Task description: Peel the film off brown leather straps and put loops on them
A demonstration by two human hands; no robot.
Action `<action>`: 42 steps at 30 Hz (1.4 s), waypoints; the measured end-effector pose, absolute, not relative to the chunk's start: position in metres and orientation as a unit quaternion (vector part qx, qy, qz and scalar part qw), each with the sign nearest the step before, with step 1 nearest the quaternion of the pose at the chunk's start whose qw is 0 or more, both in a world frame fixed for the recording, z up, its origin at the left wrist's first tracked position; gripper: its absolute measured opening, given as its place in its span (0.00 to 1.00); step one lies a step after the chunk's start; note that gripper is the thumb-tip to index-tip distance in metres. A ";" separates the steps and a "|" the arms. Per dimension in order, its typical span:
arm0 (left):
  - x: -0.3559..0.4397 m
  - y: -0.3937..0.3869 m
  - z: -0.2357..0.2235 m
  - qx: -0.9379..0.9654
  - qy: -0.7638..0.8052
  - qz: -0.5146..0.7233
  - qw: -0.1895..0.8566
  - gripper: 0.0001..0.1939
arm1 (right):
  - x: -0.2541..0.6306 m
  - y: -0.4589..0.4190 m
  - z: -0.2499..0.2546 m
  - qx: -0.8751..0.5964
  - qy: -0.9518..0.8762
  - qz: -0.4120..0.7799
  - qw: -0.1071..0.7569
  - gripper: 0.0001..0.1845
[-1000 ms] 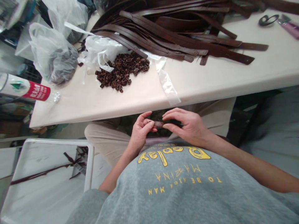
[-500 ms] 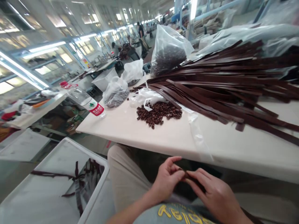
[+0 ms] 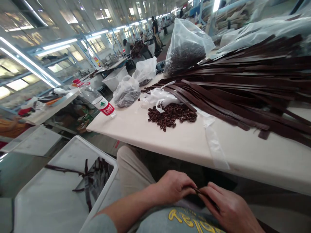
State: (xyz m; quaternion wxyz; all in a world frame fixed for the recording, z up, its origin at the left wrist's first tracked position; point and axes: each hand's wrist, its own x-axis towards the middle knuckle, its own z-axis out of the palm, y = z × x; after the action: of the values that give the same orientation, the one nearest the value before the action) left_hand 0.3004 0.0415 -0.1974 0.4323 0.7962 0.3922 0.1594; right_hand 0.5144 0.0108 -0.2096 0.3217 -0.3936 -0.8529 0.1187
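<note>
A dark brown strip (image 3: 211,201) runs between my two hands, low over my lap at the table's front edge. My left hand (image 3: 172,187) pinches its tip between thumb and fingers. Beside it my right hand (image 3: 224,202) closes round the same strip, with part of it showing along the fingers. The fingertips of both hands nearly meet. On the table ahead lies a pile of small dark brown loops (image 3: 167,116). Behind and to the right of it, many long dark brown strips (image 3: 233,87) are heaped.
The pale table (image 3: 150,139) stands before me. On it are a water bottle (image 3: 103,104), a knotted plastic bag (image 3: 126,92), a large filled clear bag (image 3: 186,48) and a strip of white plastic (image 3: 215,142). To my left a white bin (image 3: 48,191) holds dark strips. People work far off.
My left hand has turned, its back now up and its fingers closed on the strip's tip. The right hand stays round the strip. My view has shifted slightly left.
</note>
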 end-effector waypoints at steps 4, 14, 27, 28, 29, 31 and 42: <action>0.301 0.043 -0.208 0.801 0.390 0.149 0.429 0.07 | 0.513 0.011 -0.217 -0.394 -0.859 0.132 0.299 0.17; 0.278 0.121 -0.161 0.773 0.465 0.293 0.315 0.08 | 0.536 0.022 -0.208 -0.458 -0.795 0.190 0.349 0.12; 0.263 0.238 -0.157 0.886 0.442 0.143 0.013 0.07 | 0.561 0.023 -0.205 -0.508 -0.753 0.196 0.369 0.12; 0.263 0.240 -0.157 0.885 0.445 0.136 0.008 0.06 | 0.561 0.024 -0.204 -0.513 -0.747 0.204 0.370 0.12; 0.263 0.241 -0.155 0.883 0.450 0.136 0.007 0.06 | 0.562 0.024 -0.203 -0.518 -0.741 0.210 0.373 0.13; 0.262 0.242 -0.149 0.869 0.465 0.169 0.018 0.06 | 0.562 0.026 -0.200 -0.528 -0.726 0.229 0.377 0.13; 0.314 0.137 -0.155 0.454 0.442 0.421 0.649 0.18 | 0.550 0.044 -0.158 -0.535 -0.708 0.154 0.434 0.08</action>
State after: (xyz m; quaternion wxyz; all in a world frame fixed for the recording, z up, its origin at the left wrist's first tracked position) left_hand 0.3135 0.1371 -0.1547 0.6485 0.4543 0.4422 0.4213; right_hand 0.5502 0.0443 -0.1583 0.4345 -0.5347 -0.7083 0.1538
